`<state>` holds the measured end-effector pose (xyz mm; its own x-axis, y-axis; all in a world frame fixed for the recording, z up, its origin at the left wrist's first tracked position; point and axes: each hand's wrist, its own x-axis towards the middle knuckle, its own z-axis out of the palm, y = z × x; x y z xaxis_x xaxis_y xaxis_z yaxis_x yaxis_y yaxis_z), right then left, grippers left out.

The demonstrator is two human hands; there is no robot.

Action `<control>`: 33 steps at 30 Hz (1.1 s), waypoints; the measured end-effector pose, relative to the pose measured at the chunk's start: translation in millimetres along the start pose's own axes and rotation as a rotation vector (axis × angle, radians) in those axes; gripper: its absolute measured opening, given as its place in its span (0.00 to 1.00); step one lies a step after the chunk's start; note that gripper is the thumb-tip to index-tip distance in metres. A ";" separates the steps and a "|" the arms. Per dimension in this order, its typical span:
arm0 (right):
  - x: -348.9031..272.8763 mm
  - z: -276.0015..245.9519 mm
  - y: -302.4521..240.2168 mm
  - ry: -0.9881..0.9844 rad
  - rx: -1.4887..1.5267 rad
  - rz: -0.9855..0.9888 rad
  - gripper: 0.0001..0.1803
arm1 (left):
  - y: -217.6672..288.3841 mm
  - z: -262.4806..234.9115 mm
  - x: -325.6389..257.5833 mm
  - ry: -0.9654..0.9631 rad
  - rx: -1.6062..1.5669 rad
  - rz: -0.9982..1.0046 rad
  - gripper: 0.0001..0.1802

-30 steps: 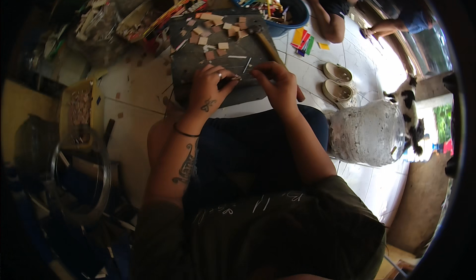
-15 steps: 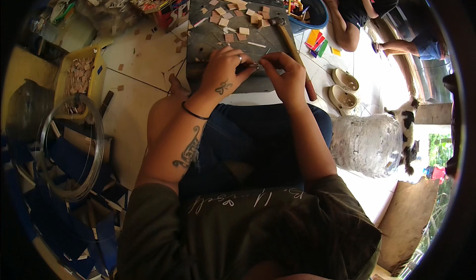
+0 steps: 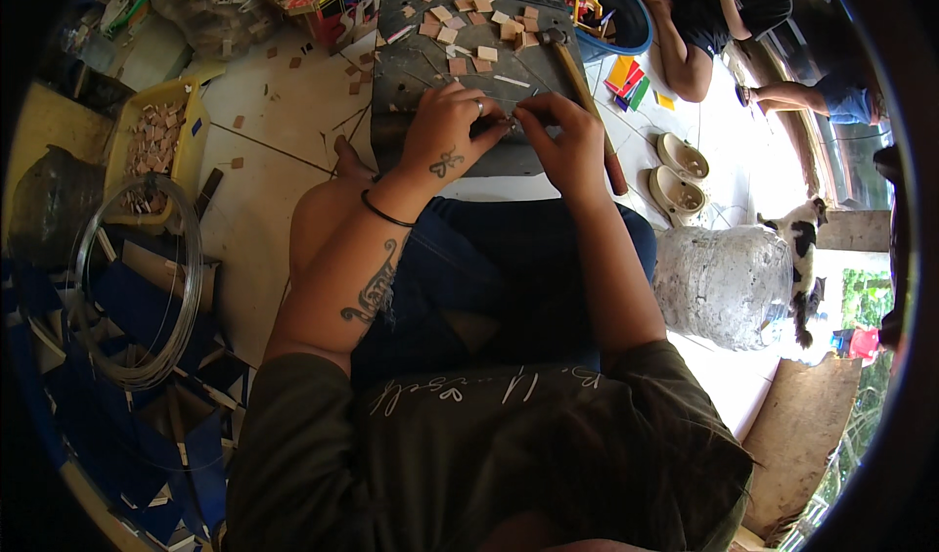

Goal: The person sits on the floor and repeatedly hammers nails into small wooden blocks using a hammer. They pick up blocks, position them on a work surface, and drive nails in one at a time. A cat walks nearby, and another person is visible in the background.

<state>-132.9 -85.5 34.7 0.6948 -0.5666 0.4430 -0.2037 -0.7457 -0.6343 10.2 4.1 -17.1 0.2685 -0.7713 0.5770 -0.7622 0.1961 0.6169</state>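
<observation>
Above the near part of a dark low work table (image 3: 416,75), my two hands meet almost fingertip to fingertip. My left hand (image 3: 452,127), with a ring on one finger, pinches something tiny that I cannot make out. Close on its right, my right hand (image 3: 567,141) is closed with thumb and forefinger pressed together at the same spot; what lies in its pinch is too small to name. Small square wooden pieces (image 3: 457,66) are scattered over the far half of the table. A hammer (image 3: 587,102) with a long wooden handle lies along the table's right edge.
A blue tub (image 3: 641,36) stands beyond the table, near a seated person's leg (image 3: 685,63). Clogs (image 3: 678,192), a wrapped clear bundle (image 3: 724,283) and a cat (image 3: 804,249) are on the right. Leftward are a yellow basket (image 3: 201,122) and a wire coil (image 3: 191,288).
My hands stay pinched together with barely any shift. The view has moved slightly. The cat's head and tail have moved, and the other person's arm at the far right has changed position.
</observation>
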 end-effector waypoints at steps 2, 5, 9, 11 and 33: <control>1.0 -1.0 -1.0 -0.019 -0.012 -0.006 0.05 | -0.2 0.2 0.0 0.004 -0.012 0.003 0.06; 2.2 -1.4 -2.2 -0.077 -0.063 0.031 0.06 | 0.5 0.3 -0.1 0.018 0.004 0.018 0.07; 1.8 1.2 -2.3 -0.002 -0.015 0.025 0.05 | 0.4 -1.1 0.5 0.008 0.014 0.025 0.08; 0.0 1.5 -1.8 0.018 -0.023 0.037 0.06 | 0.5 -1.2 0.1 0.005 0.023 0.018 0.08; 4.0 -3.1 -2.6 -0.081 -0.065 0.014 0.06 | 4.4 -1.4 1.8 0.025 0.009 0.012 0.07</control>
<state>-131.7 -86.9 40.0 0.7447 -0.5489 0.3796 -0.2563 -0.7604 -0.5967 8.2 4.4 -12.5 0.2743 -0.7533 0.5978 -0.7705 0.1998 0.6053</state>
